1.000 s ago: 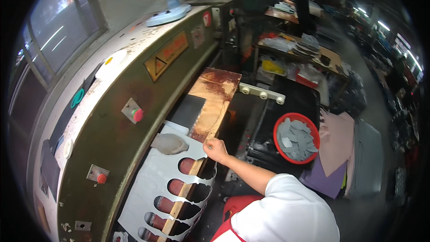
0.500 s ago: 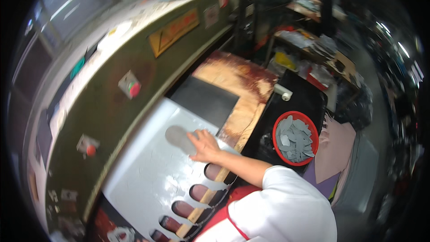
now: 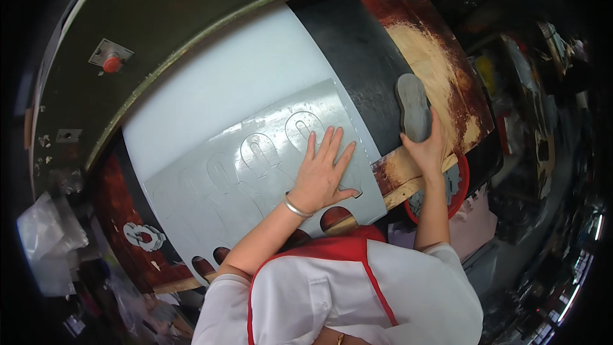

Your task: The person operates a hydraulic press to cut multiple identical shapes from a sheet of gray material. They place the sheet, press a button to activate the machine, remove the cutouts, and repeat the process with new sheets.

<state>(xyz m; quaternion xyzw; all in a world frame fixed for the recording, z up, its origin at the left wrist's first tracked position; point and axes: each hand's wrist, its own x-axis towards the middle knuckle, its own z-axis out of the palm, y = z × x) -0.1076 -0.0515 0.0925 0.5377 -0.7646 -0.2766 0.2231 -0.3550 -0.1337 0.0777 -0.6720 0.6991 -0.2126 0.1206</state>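
Nearest the white garment with red trim (image 3: pixel 300 294), a row of dark rounded openings (image 3: pixel 336 218) is running along the near edge of a glossy pale-grey sheet with sole-shaped outlines (image 3: pixel 271 182). The left hand (image 3: pixel 324 176), wearing a silver bangle (image 3: pixel 295 206), is lying palm down on this sheet; its fingers are spreading apart and gripping nothing, their tips pointing away from the body, beside the outline farthest right.

Off to the right and a little farther out, the right hand (image 3: pixel 424 148) is pinching the near end of a dark-grey, flat, sole-shaped piece (image 3: pixel 414 103): the thumb is pressing its left edge, the fingers its right. The piece is stretching ahead of these fingers, its long axis running nearly in line with the right forearm, the far end leaning slightly left. It is lying well apart from the left hand, so the right is clearly nearer. Beneath it, a matte black flat sheet (image 3: pixel 348 57) is meeting a worn tan and reddish-brown wooden board (image 3: pixel 456 80). A red round basin (image 3: pixel 464 182) is showing partly behind the right forearm.

Farther away, a smooth white sheet (image 3: pixel 223 70) is reaching toward a dark-green machine beam (image 3: pixel 166 19), which is carrying a red push-button (image 3: pixel 112 63).
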